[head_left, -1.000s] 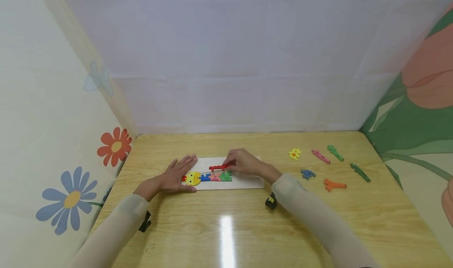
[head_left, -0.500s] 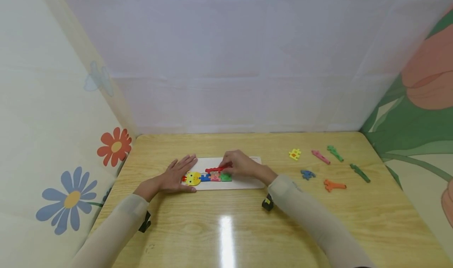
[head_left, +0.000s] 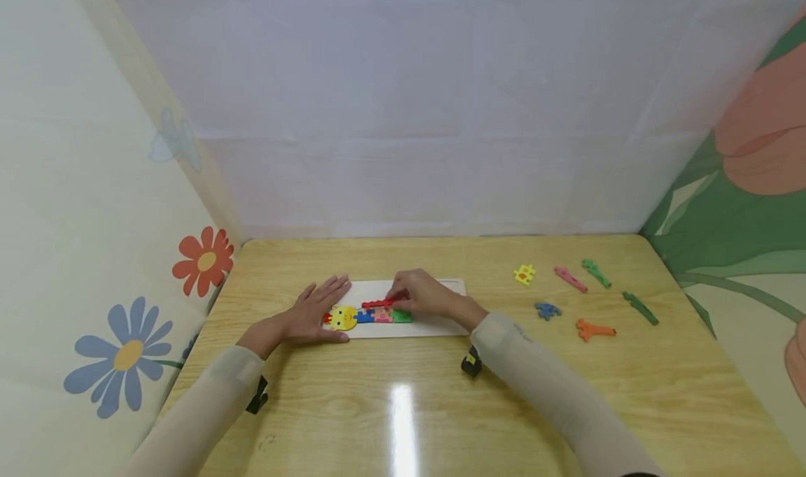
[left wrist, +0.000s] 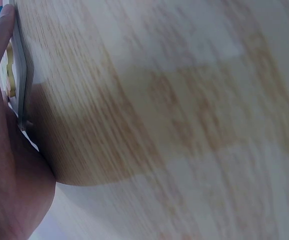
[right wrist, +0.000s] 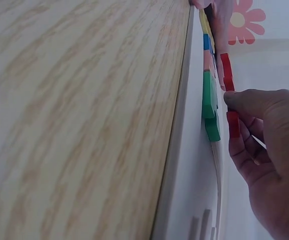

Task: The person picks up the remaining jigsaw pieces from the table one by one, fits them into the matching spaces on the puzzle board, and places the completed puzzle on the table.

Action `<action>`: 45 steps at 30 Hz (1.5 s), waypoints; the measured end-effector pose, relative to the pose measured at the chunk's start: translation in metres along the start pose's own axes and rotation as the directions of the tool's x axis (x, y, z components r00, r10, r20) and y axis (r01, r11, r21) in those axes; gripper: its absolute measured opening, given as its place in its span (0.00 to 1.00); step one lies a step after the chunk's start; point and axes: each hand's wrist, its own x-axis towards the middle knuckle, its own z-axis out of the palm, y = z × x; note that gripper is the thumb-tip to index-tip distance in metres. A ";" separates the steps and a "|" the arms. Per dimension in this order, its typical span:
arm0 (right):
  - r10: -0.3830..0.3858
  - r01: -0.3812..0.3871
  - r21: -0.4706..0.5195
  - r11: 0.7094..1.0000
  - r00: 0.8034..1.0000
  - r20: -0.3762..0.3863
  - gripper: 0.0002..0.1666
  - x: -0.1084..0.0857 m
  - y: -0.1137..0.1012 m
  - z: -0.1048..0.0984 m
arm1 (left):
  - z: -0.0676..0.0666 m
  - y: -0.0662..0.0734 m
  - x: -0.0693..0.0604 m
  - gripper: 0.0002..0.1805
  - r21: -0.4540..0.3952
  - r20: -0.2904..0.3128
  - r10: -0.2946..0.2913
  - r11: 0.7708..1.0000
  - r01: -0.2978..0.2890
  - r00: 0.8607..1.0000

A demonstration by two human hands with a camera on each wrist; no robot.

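A white puzzle board [head_left: 441, 328] lies on the table with a yellow giraffe-head piece [head_left: 343, 317], a blue piece [head_left: 365, 315], a pink piece [head_left: 383, 315] and a green piece [head_left: 403, 316] in a row. My right hand [head_left: 425, 296] pinches a long red puzzle piece [head_left: 376, 303] between thumb and fingers, just beyond that row. In the right wrist view the red piece [right wrist: 227, 72] stands off the board, thumb across its middle. My left hand [head_left: 315, 314] lies spread with straight fingers over the board's left end, its thumb along the near edge.
To the right lie loose puzzle pieces: a yellow one [head_left: 525, 274], a blue one [head_left: 548, 310], an orange one [head_left: 595, 329], a pink one [head_left: 570, 279] and two green ones, one lighter [head_left: 596, 272], one darker [head_left: 641, 308]. A white sheet [head_left: 403, 113] hangs behind the table [head_left: 327, 407].
My right hand has shifted slightly left with the red piece, bringing it closer along the row of fitted pieces. The left hand has stayed in place.
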 end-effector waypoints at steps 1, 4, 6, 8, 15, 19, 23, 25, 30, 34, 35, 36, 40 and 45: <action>0.001 -0.001 -0.001 1.000 1.000 0.000 0.11 0.000 0.000 0.001 | 0.000 0.000 0.000 0.63 0.002 -0.002 0.001 1.000 -0.001 1.000; -0.002 0.002 -0.002 1.000 1.000 -0.005 0.11 0.001 -0.002 0.002 | 0.000 0.001 0.000 0.63 0.004 -0.005 0.004 1.000 -0.004 1.000; -0.006 0.006 0.000 1.000 1.000 -0.008 0.10 0.001 -0.002 0.003 | 0.000 0.002 -0.001 0.62 0.005 -0.002 0.001 1.000 -0.001 1.000; -0.009 0.009 0.006 1.000 1.000 -0.008 0.10 0.001 -0.003 0.003 | -0.001 0.003 -0.001 0.63 -0.001 0.001 -0.006 1.000 0.006 1.000; -0.013 0.013 0.021 1.000 1.000 -0.014 0.09 0.003 -0.004 0.006 | -0.002 0.004 -0.002 0.63 -0.002 0.007 -0.016 1.000 0.016 1.000; -0.023 0.024 0.030 0.999 0.999 -0.023 0.09 0.004 -0.006 0.006 | -0.003 0.005 -0.001 0.63 -0.002 0.008 -0.020 1.000 0.020 1.000; -0.013 0.014 0.034 0.999 1.000 -0.022 0.10 0.005 -0.006 0.006 | -0.003 0.005 -0.001 0.63 -0.007 0.011 -0.023 1.000 0.023 1.000; -0.007 0.008 0.034 0.999 1.000 -0.018 0.10 0.006 -0.006 0.006 | -0.003 0.005 -0.001 0.63 -0.006 0.014 -0.024 1.000 0.024 1.000; -0.004 0.005 0.038 0.999 1.000 -0.013 0.10 0.007 -0.005 0.007 | -0.002 0.004 -0.001 0.63 -0.009 0.015 -0.026 1.000 0.026 1.000; -0.001 0.001 0.048 0.999 1.000 -0.009 0.09 0.007 -0.005 0.006 | -0.001 0.003 -0.001 0.63 -0.007 0.013 -0.024 1.000 0.024 1.000; 0.002 -0.001 0.050 0.999 1.000 -0.008 0.09 0.007 -0.005 0.006 | -0.001 0.003 -0.002 0.63 -0.006 0.012 -0.024 1.000 0.024 1.000; 0.006 -0.006 0.052 0.999 1.000 -0.006 0.09 0.007 -0.005 0.006 | -0.001 0.003 -0.002 0.63 -0.007 0.012 -0.024 1.000 0.024 1.000; 0.026 -0.026 0.055 0.998 1.000 0.001 0.09 0.007 -0.005 0.005 | -0.001 0.003 -0.001 0.63 -0.004 0.012 -0.024 1.000 0.024 1.000; 0.051 -0.052 0.063 0.997 0.999 0.015 0.08 0.007 -0.004 0.006 | 0.000 0.002 -0.001 0.63 -0.001 0.007 -0.018 1.000 0.018 1.000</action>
